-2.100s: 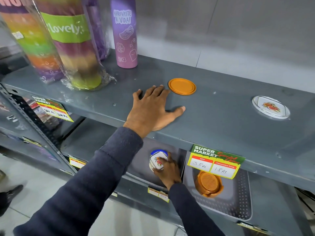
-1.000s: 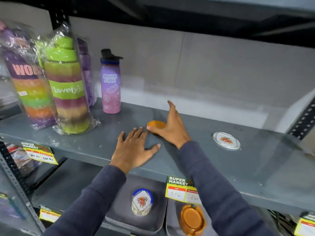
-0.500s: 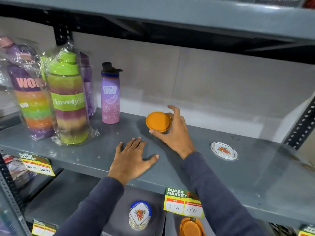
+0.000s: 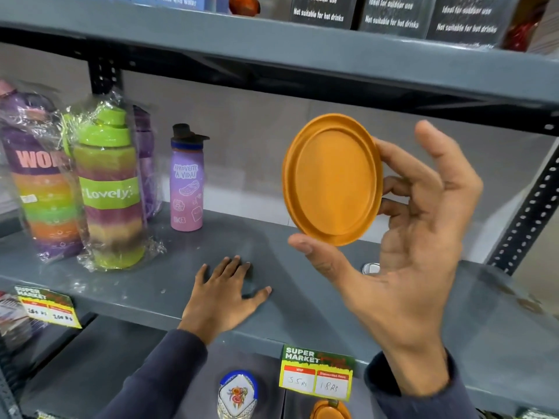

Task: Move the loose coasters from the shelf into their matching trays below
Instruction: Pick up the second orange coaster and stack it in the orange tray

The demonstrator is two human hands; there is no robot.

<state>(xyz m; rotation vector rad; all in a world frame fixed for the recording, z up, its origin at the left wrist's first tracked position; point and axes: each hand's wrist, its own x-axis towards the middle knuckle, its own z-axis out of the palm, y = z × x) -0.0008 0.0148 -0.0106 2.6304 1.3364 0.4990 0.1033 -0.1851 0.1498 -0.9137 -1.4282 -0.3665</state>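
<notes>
Round orange coaster point(image 4: 332, 179) with raised rim, pinched upright in right hand point(image 4: 411, 237); left hand point(image 4: 222, 297) flat, fingers spread, on shelf point(image 4: 151, 285).

Right hand point(image 4: 405, 237) raised, palm toward camera, fingers pinching, left hand point(image 4: 222, 294) flat, fingers spread

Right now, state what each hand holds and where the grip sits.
The right hand pinches the orange coaster by its rim, thumb below, fingers on the far edge. The left hand holds nothing, flat on the shelf.
</notes>
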